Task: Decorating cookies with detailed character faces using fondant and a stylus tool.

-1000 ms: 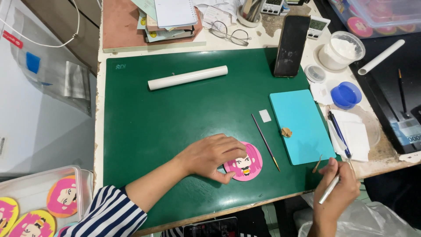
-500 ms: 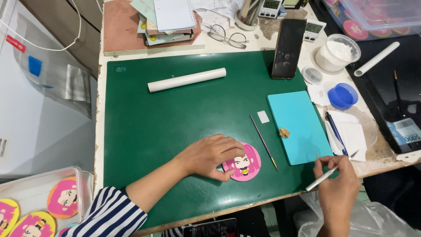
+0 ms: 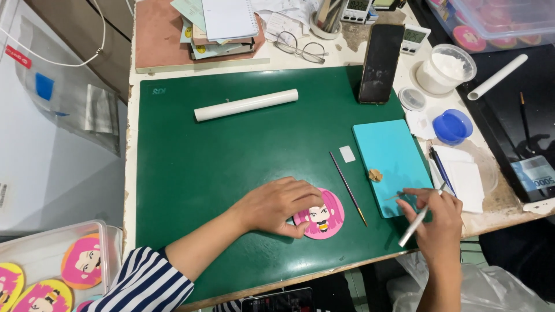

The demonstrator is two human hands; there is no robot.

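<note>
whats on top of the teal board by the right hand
On the teal board lies a small tan lump. The right hand holds a white tool over its near corner; whatever lies under the hand is hidden.

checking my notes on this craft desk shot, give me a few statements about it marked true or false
1. The left hand rests on the pink round figure piece on the green cutting mat. True.
2. The right hand holds a white slender tool. True.
3. The white roller lies on the turquoise board. False: it lies on the green mat, well apart from the board.
4. The thin brush lies on the mat between the pink piece and the turquoise board. True.
5. The blue lid sits on the green mat. False: it sits off the mat, to the right of the board.
6. The dark phone lies flat in the middle of the mat. False: it stands propped at the mat's far edge.
</note>
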